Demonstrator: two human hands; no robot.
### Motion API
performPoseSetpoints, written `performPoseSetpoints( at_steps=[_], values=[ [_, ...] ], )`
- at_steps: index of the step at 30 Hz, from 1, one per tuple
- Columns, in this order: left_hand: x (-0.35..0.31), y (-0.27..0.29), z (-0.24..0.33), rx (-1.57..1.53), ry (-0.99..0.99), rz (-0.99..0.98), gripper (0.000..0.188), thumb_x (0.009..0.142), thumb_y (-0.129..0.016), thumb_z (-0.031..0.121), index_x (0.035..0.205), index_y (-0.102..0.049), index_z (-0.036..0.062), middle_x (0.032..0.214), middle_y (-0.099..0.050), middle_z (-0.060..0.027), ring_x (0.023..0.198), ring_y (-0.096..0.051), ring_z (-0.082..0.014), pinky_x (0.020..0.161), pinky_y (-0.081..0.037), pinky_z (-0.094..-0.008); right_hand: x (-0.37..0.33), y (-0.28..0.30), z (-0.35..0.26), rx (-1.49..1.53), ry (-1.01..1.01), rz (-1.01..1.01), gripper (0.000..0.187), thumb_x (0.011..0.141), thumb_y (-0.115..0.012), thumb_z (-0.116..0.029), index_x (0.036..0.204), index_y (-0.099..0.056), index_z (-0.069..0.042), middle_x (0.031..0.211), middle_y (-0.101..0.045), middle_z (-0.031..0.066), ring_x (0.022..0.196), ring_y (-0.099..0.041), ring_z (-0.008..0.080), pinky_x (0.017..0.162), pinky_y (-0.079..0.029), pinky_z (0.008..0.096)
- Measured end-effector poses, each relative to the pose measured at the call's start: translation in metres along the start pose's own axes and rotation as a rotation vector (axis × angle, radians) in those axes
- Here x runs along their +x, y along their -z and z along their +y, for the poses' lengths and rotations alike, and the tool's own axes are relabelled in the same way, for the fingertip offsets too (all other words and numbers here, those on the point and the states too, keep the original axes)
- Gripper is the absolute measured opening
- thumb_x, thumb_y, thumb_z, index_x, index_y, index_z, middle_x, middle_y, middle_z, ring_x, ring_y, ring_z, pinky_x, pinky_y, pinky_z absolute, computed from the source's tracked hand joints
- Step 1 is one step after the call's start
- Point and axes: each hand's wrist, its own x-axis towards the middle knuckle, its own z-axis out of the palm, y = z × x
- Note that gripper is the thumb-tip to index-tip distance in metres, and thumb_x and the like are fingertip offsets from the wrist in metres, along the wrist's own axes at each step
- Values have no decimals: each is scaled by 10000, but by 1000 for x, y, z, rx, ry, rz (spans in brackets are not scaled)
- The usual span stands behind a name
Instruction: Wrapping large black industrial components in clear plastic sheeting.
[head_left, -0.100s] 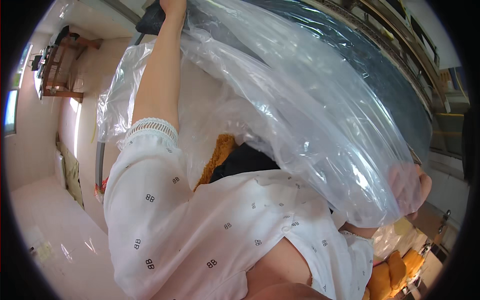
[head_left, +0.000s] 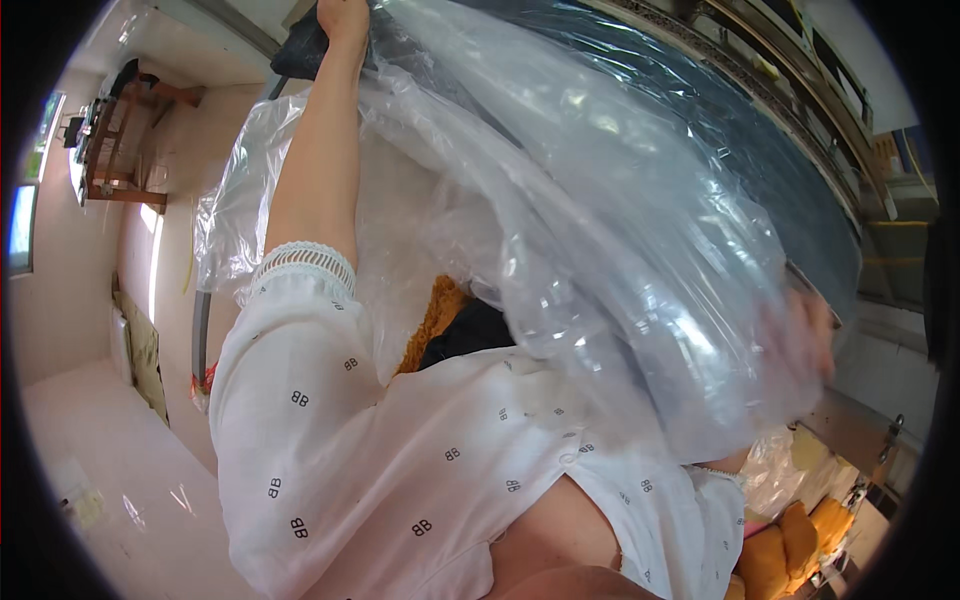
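A large clear plastic sheet (head_left: 640, 250) spreads in folds across the middle and right, over my lap. Beneath and beyond it lies dark grey shiny film (head_left: 745, 130). My left hand (head_left: 343, 18) reaches to the far edge beside a dark bundle (head_left: 303, 45); the top of the picture cuts off its fingers. On the right, my right hand (head_left: 800, 345) is at the outer edge of the clear sheet, partly seen through it. Motion blur and the plastic hide how its fingers are set.
A metal-railed frame (head_left: 800, 90) runs along the far right. A grey metal leg (head_left: 200, 335) stands left of the sheet. Brown plush fabric (head_left: 432, 320) lies by my lap, and orange-yellow bundles (head_left: 790, 545) sit at lower right. A wooden stand (head_left: 125, 150) is far left.
My right hand has moved a little left and away from me, and the clear sheet has shifted and bunched with it. My left arm stays nearly in place.
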Motion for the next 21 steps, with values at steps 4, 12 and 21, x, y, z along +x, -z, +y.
performPoseSetpoints(
  at_steps=[4,12,21],
  values=[
    [33,10,-64,122,23,35,329,743,-607,311,863,-649,7,833,-649,-133,790,-616,-257,746,-469,-342,-9,26,54,-1574,-368,193,369,732,-643,-182,1078,-565,-79,940,-579,72,937,-539,217,757,-434,324],
    [24,6,-24,-12,64,-64,276,749,-639,213,880,-606,-28,862,-615,-115,777,-572,-192,728,-447,-290,-48,30,-21,-682,-436,149,167,760,-634,-180,773,-651,-14,813,-619,115,725,-577,181,636,-454,289],
    [34,11,-52,-13,114,-127,308,785,-645,244,919,-601,-30,872,-618,-119,760,-576,-200,698,-455,-296,-70,-3,-112,-363,550,115,474,713,-711,-411,1095,-592,-156,1272,-486,-1,1047,-487,148,930,-337,381]
  ],
)
